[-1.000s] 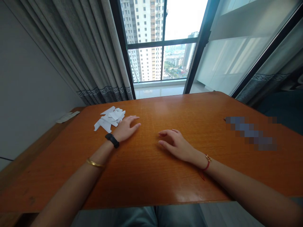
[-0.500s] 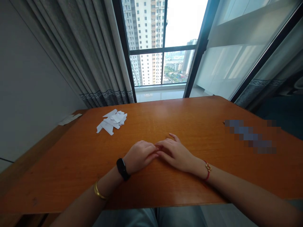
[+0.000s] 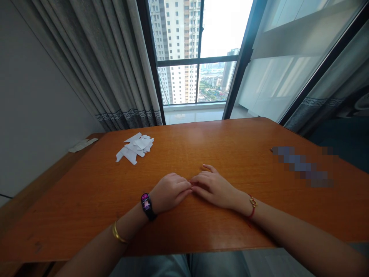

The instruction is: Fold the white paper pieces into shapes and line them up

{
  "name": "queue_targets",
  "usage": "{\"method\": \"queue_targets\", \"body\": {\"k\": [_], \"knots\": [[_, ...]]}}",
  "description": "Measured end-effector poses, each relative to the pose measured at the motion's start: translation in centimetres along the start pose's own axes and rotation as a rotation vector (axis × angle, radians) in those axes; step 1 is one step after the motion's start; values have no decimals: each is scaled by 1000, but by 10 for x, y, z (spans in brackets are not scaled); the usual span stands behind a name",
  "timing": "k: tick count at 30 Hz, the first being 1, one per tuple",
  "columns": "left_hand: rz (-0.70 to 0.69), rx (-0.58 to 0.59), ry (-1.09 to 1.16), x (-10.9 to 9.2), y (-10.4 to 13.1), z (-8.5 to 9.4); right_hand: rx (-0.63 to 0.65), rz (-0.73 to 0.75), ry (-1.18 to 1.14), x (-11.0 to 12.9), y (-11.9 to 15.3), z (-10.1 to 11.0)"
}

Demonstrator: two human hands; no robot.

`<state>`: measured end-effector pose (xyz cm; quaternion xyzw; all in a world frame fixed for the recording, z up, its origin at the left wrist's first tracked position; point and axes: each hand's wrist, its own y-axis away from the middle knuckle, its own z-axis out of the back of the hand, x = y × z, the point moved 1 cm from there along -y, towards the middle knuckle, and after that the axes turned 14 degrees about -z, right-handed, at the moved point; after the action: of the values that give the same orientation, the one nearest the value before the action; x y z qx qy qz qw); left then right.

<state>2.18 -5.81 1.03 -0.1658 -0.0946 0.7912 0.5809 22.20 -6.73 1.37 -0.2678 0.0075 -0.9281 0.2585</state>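
My left hand (image 3: 173, 192) rests low over the table, back upward, with its fingers curled and pressed together. Whether anything lies within its grip is hidden. A black smart band (image 3: 147, 204) with a lit screen and a gold bangle (image 3: 118, 232) are on that wrist and forearm. My right hand (image 3: 215, 187) meets the left at the fingertips. Its fingers are loosely bent and apart, the little finger lifted outward, and no object shows in it. A red cord bracelet (image 3: 253, 206) circles the right wrist.
On the wooden table (image 3: 184, 231), a heap of torn white paper pieces (image 3: 135, 148) lies far left. A pixelated item (image 3: 301, 165) lies at the right. Another paper strip (image 3: 83, 145) sits by the wall. Behind the table are a grey curtain (image 3: 121, 69) and a window.
The band's screen has lit up; it was dark before. Both hands keep nearly the same place, with the fingertips shifted slightly. The view has moved a little.
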Motion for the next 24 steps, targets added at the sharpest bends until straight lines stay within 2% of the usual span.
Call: {"method": "queue_targets", "body": {"k": [17, 24], "knots": [[-17, 23, -8, -3, -1, -2, 40, -29, 115, 14, 7, 0], [9, -37, -42, -5, 1, -3, 11, -3, 116, 12, 8, 2]]}}
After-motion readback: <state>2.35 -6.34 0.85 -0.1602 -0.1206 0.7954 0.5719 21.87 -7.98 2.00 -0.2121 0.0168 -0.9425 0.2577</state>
